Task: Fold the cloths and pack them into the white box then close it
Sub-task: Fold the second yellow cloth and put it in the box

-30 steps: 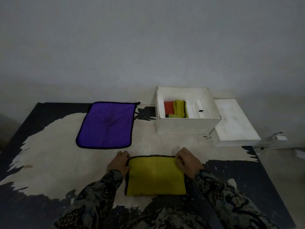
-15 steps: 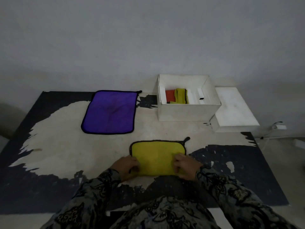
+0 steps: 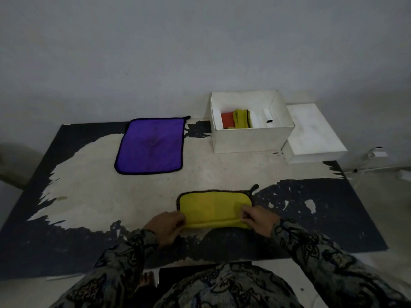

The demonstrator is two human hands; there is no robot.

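- Nearest the camera, two sleeves of dark patterned fabric reach forward over the near edge of the desk, a flat dark surface worn pale across its middle.
- The left hand has its grip clamped on the near left corner of the yellow microfibre cloth with black piping, fingers curled round the cloth's near fold.
- The right hand has its grip pinched on the near right corner of the same cloth, fingertips pressed together on the fabric.
- The yellow cloth lies folded near the middle of the desk's near edge; its near border is lifted slightly between the two hands, while the far part lies flat with a small black hanging loop at its far right corner.
- Farther back and to the left, a purple rectangular microfibre cloth with black piping lies spread flat and unfolded, close to the far edge of the desk.
- At the far right corner stands the open white cardboard box, well apart from the yellow cloth.
- Inside the box, a folded red cloth and a folded yellow cloth sit side by side against its left half.
- Just beside the box on its right lies the flat white box lid, touching or nearly touching the box wall.
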